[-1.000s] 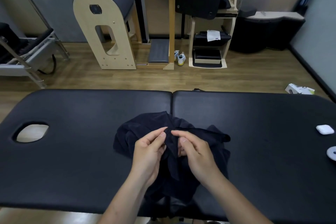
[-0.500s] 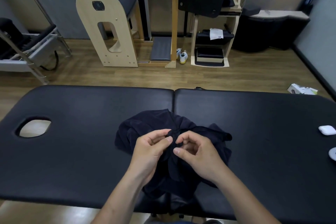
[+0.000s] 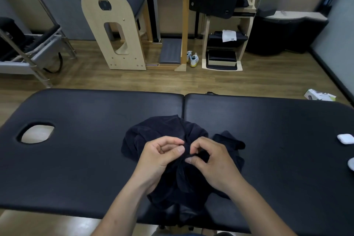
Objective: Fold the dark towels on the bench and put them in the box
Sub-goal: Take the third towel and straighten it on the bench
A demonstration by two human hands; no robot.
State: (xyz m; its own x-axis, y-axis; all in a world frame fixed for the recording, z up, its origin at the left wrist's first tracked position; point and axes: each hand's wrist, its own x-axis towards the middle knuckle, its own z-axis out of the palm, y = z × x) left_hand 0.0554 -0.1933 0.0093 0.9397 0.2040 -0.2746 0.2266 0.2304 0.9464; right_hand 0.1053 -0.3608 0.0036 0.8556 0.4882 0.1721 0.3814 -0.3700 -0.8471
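Note:
A crumpled dark towel lies bunched at the middle of the black padded bench, with part of it hanging over the near edge. My left hand pinches a raised fold of the towel between thumb and fingers. My right hand pinches the same fold right beside it, fingers curled round the cloth. The two hands almost touch above the heap. No box is in view.
The bench has a face hole at the left. A white earbud case and a round white object lie at its right end. Beyond are wooden floor, a wooden barrel frame, shoes and a small carton.
Both hands have curled tighter on the towel's fold and gathered it up a little; the towel's right flap has shifted outward. The head view has tilted slightly.

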